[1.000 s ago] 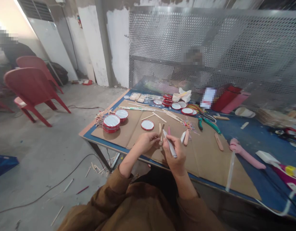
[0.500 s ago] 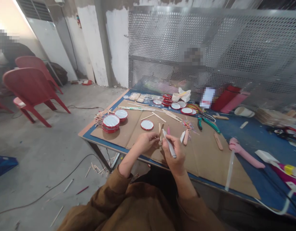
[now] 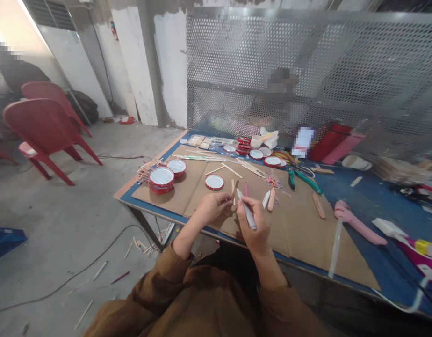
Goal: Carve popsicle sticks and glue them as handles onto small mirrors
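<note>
One left hand (image 3: 212,208) pinches a wooden stick (image 3: 236,187), the right hand (image 3: 259,223) curls closed round a pale pen (image 3: 250,217), both by the near edge of the tabletop (image 3: 358,197); a slack pinch could let the stick twist.

Left grip (image 3: 213,207) holding thin stick (image 3: 236,186); right grip (image 3: 260,225), white pen (image 3: 250,218).

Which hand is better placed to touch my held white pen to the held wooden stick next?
Your right hand, probably: it grips the white pen, far end near the wooden stick your left hand holds.
</note>
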Available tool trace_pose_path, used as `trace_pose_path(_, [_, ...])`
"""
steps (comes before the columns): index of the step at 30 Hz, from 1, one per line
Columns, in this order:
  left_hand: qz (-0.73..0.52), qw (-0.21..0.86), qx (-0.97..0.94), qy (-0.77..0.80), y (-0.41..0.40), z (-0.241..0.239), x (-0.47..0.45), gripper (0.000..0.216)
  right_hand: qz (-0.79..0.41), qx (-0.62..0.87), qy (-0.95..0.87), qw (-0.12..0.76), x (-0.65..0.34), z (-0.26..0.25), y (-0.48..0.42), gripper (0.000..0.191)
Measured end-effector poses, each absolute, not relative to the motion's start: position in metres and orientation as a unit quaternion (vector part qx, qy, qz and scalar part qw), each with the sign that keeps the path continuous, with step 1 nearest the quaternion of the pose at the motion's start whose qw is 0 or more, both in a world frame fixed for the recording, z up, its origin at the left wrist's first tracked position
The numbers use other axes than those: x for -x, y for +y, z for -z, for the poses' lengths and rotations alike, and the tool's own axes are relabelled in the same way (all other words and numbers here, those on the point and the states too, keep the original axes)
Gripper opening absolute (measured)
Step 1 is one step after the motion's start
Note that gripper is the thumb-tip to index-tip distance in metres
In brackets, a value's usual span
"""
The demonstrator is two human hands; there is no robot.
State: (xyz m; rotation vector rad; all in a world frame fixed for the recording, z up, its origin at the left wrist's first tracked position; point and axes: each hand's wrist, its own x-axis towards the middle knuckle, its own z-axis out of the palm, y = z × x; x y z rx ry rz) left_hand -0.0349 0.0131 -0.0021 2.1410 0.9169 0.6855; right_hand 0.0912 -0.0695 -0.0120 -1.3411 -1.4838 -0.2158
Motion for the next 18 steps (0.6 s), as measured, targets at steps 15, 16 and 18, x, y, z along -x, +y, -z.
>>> trace_pose_path(15, [-0.254,0.352,-0.828,0.354,0.0138,0.0023,0.0351,0.02,0.05,0.573,-0.605,0.55,-0.0928,0.0144,-0.0688,0.015])
trace_pose_path(16, [-0.253,0.349,-0.829,0.357,0.0133,0.0012,0.0351,0.02,0.05,0.576,-0.602,0.551,-0.0927,0.0145,-0.0692,0.015])
trace_pose_path(18, [-0.254,0.348,-0.828,0.358,0.0129,0.0005,0.0352,0.021,0.041,0.577,-0.593,0.559,-0.0926,0.0155,-0.0698,0.015])
